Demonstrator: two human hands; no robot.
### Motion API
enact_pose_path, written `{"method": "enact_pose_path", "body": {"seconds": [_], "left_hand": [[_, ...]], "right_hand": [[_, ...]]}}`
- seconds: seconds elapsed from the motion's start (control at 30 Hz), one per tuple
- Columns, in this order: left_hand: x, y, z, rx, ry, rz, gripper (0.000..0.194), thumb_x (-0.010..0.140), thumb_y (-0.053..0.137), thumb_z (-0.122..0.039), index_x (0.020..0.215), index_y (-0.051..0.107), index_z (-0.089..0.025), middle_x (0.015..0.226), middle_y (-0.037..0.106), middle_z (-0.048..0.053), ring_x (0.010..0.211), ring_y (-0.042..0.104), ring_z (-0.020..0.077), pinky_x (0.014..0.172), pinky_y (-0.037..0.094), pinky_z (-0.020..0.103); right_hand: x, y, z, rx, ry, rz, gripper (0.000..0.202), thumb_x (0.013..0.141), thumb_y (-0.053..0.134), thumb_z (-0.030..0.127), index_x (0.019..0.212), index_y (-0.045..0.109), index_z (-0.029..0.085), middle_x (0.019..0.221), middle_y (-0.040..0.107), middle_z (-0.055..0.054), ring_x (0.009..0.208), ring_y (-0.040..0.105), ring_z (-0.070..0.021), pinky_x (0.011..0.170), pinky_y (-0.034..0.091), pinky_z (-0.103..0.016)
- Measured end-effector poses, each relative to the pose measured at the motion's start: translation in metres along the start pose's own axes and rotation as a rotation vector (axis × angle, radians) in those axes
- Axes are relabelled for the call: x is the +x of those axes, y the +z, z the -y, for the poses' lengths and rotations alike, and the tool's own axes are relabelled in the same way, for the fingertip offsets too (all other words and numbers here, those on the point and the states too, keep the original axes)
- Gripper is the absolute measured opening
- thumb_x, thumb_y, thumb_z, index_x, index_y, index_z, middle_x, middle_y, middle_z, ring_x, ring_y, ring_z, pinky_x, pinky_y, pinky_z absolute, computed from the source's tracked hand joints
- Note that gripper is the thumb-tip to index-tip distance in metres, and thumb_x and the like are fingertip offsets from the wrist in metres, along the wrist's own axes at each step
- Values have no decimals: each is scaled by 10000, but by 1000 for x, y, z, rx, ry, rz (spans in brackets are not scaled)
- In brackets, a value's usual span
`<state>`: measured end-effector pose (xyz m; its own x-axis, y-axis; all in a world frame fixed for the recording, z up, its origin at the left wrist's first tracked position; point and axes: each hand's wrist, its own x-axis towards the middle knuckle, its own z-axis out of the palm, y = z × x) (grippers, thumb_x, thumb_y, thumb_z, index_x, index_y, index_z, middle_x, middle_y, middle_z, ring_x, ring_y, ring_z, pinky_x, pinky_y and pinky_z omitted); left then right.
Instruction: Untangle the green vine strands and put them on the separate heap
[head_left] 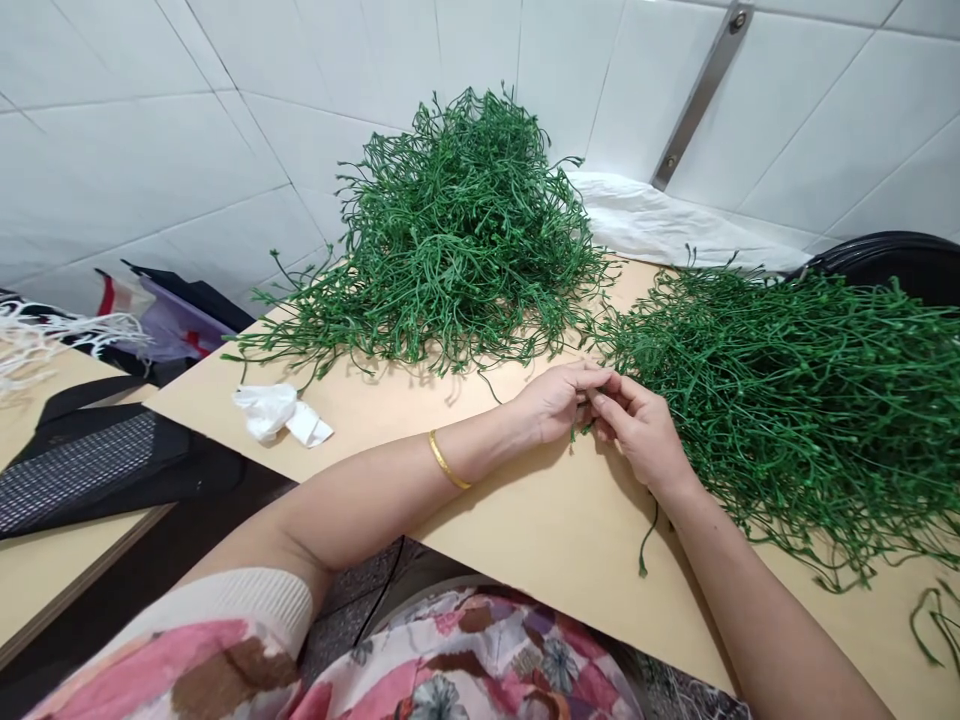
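My left hand [561,402] and my right hand [639,430] meet over the table, fingertips pinched together. Between them is a thin green artificial stem [573,436], mostly covered by the fingers; its small tip pokes out below. Another green strand with a knobbed end [643,570] shows beneath my right wrist; whether it belongs to the held piece I cannot tell. Close to my right hand lies a wide heap of green stems [810,400]. A taller pile of similar stems [465,230] rises beyond my left hand.
The pale tabletop [525,540] meets a white tiled wall with a metal bracket [701,95]. White cloth [675,220] lies behind the piles, crumpled tissue [277,412] at left. Loose stems [937,625] lie at lower right. Another table holds a black mesh item [82,465].
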<state>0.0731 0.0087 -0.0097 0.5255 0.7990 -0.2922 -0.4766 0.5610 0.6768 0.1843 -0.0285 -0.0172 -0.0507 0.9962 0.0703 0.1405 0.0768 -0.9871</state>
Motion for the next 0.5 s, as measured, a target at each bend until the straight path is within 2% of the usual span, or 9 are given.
{"method": "enact_pose_path", "body": {"seconds": [0.1, 0.2, 0.33, 0.4, 0.5], "left_hand": [[3, -4, 0, -40, 5, 13, 117, 715, 577, -156, 616, 523, -126, 536, 479, -12, 452, 426, 62, 451, 340, 206], [3, -6, 0, -97, 8, 54, 96, 756, 540, -174, 692, 581, -116, 617, 561, 17, 499, 475, 68, 483, 365, 209], [3, -4, 0, -180, 33, 42, 114, 791, 511, -187, 725, 584, -127, 700, 629, 37, 612, 565, 89, 573, 421, 207], [4, -3, -1, -202, 39, 7, 167, 810, 482, -169, 677, 568, -116, 587, 592, 25, 579, 556, 78, 603, 432, 194], [4, -2, -6, -188, 13, 18, 263, 835, 444, -171, 598, 542, -112, 357, 385, -38, 430, 441, 57, 593, 439, 181]], "right_hand": [[-1, -1, 2, -90, -36, 4, 199, 775, 538, 357, 762, 566, 161, 524, 483, 41, 419, 408, -74, 421, 334, -222], [-3, 0, 5, -276, -88, -60, 218, 796, 508, 351, 699, 565, 165, 475, 462, 36, 428, 408, -91, 438, 321, -231], [-5, 1, 6, -501, -180, -119, 210, 812, 474, 309, 711, 590, 166, 564, 534, 1, 500, 432, -109, 489, 329, -240], [-5, 1, 6, -571, -236, -94, 211, 821, 446, 279, 698, 576, 167, 588, 535, -6, 528, 441, -115, 515, 326, -243], [-6, 1, 8, -683, -336, 24, 233, 822, 424, 245, 620, 514, 172, 545, 471, 11, 512, 405, -105, 526, 300, -240]]}}
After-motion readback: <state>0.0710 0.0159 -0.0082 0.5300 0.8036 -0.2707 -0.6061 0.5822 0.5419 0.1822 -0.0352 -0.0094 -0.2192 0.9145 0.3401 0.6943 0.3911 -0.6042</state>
